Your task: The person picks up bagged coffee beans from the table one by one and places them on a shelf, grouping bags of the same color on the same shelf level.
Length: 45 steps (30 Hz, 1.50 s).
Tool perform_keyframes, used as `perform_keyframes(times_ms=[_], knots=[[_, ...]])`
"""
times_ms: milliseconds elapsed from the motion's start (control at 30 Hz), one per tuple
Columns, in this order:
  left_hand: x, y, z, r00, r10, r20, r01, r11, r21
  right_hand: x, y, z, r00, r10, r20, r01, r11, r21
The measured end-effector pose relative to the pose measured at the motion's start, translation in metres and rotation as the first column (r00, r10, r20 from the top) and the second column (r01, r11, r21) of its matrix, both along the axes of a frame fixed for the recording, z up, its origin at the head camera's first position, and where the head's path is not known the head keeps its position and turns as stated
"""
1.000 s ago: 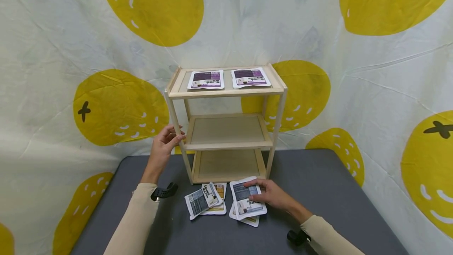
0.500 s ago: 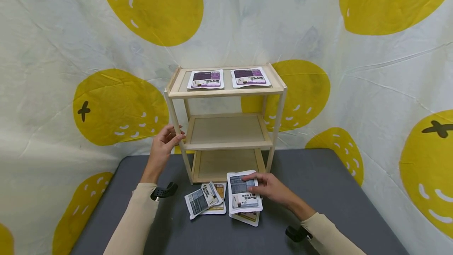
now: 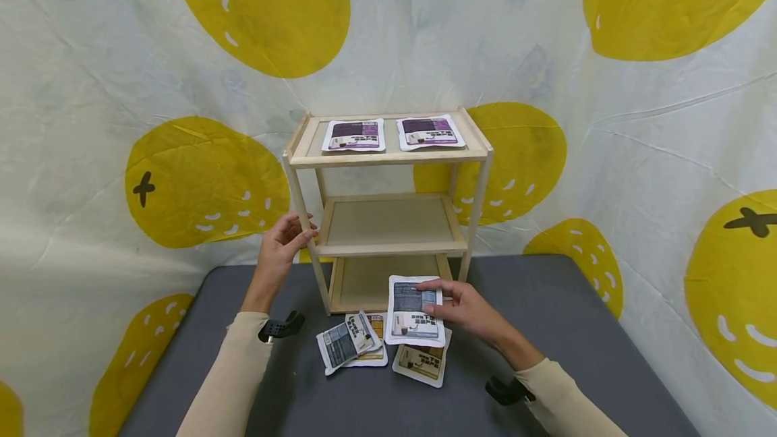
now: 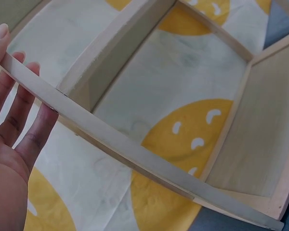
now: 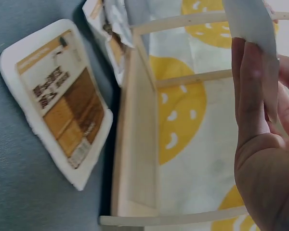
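Observation:
A small three-tier wooden shelf [image 3: 391, 249] stands on the table. My left hand [image 3: 282, 245] holds its left front post; in the left wrist view the thumb is on one side of the post [image 4: 120, 137] and the fingers are on the other. My right hand [image 3: 466, 312] pinches the right edge of a white packet with a blue-grey label [image 3: 415, 326], raised before the bottom tier. Beneath it on the table lies a brown-labelled packet [image 3: 419, 364]. To its left, another blue-grey packet [image 3: 346, 342] overlaps a yellow-orange one [image 3: 375, 356].
Two purple-labelled packets, a left one [image 3: 354, 135] and a right one [image 3: 431, 132], lie on the top tier. The middle tier [image 3: 388, 221] is bare wood. A white cloth with yellow fruit prints [image 3: 206, 184] hangs behind the dark grey table [image 3: 546, 329].
My right hand has lifted the blue-grey packet off the brown-labelled one, moving it up and slightly left toward the shelf. The left hand has stayed on the post.

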<state>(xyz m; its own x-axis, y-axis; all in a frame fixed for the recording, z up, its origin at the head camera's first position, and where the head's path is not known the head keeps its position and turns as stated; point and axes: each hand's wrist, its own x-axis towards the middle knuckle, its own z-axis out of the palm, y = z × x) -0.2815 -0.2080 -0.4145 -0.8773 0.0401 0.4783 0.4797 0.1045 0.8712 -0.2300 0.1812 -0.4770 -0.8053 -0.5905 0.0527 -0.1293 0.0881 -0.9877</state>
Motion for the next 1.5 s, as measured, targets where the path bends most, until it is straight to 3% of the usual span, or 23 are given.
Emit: perform_keyframes(times_ms=[267, 567, 867, 1133, 1500], knots=[[0.001, 0.000, 0.001, 1.000, -0.003, 0.000, 0.003, 1.000, 0.005, -0.002, -0.006, 0.021, 0.998, -0.005, -0.057, 0.003, 0.999, -0.034], [0.002, 0.001, 0.002, 1.000, 0.014, 0.026, -0.014, 1.000, -0.007, -0.003, -0.014, 0.043, 0.998, -0.016, -0.060, 0.011, 0.996, -0.089], [0.016, 0.006, 0.018, 1.000, 0.000, 0.027, 0.001, 1.000, -0.021, -0.007, -0.020, 0.063, 0.996, -0.046, -0.075, 0.037, 0.992, -0.118], [0.002, 0.001, 0.002, 0.999, 0.020, 0.026, -0.019, 1.000, -0.016, -0.014, -0.024, 0.081, 0.987, -0.109, -0.121, 0.095, 0.989, -0.113], [0.001, 0.000, 0.001, 1.000, 0.010, 0.024, -0.010, 1.000, -0.005, -0.030, -0.025, 0.099, 0.978, -0.173, -0.117, 0.158, 0.979, -0.130]])
